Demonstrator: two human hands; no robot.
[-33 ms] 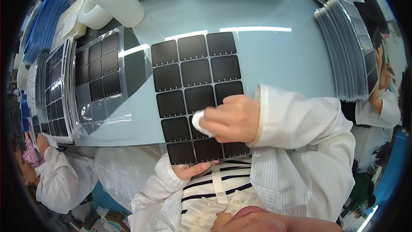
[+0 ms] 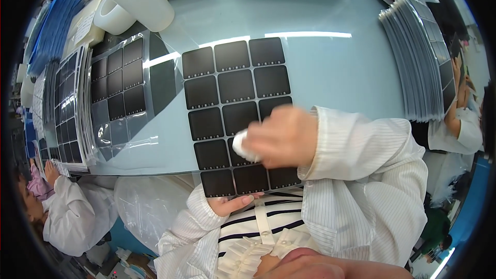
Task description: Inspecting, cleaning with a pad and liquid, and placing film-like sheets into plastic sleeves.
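Observation:
In front of me lies a sheet of black rounded squares [image 2: 237,85], in rows of three, its near end jutting past the table edge. At that end is my left hand [image 2: 231,205], thumb along the edge and other fingers mostly hidden beneath the sheet; it seems to grip it. A small white wad [image 2: 245,145], perhaps cloth, is pinched in my right hand [image 2: 283,137]. That hand is over the sheet's lower right squares and hides some of them. Motion smears its fingers, and whether the wad touches the surface is hard to tell.
Left of the sheet lie a clear sleeve with black squares [image 2: 124,80] and a stack of similar sheets [image 2: 67,108]. A translucent container [image 2: 139,0] and a white roll [image 2: 112,16] stand behind. A tall stack of sleeves [image 2: 413,62] is at the right. Other people sit on both sides.
My right hand, blurred, has shifted slightly right and away from me with the white wad. My left hand stays in place, and the sheet looks almost unmoved.

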